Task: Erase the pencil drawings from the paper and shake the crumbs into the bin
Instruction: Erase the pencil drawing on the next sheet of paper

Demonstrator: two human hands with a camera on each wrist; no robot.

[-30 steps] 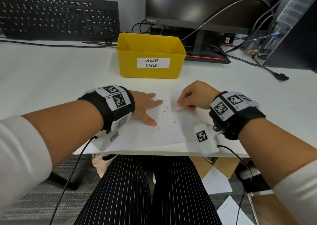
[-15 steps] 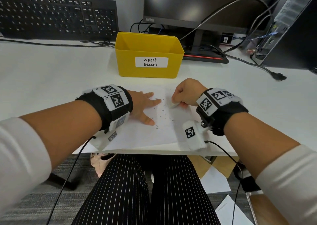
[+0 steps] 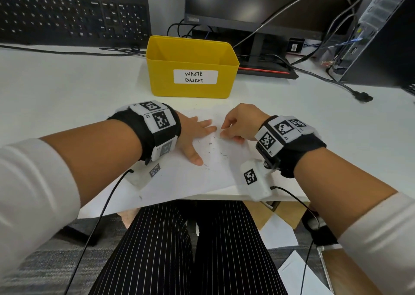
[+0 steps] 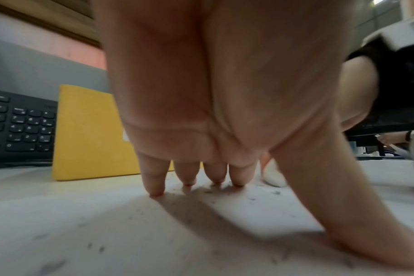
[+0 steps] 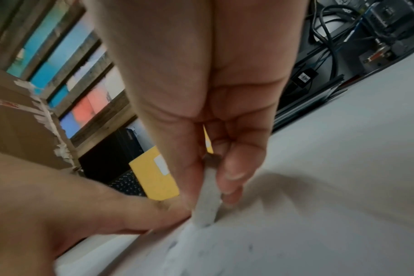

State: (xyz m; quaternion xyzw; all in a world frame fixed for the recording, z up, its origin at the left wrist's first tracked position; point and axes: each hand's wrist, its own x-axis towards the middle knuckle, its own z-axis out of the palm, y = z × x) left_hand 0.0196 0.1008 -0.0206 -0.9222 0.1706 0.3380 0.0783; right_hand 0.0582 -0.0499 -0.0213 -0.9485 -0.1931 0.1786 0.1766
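Now eraser [image 5: 207, 201] on paper [image 3: 202, 178] (crumb-strewn)

White sleeves, black wrist straps, pinstriped trousers

Each forearm shows a white sleeve [image 3: 33, 182] pushed up, and each wrist a black strap [image 3: 139, 133] carrying white blocks [image 3: 155, 119] printed with black square markers. A white camera housing [image 3: 254, 180] with its own marker hangs under the right wrist. Thin black cables [image 3: 98, 216] trail down. The trousers [image 3: 168, 249] are black with white pinstripes.
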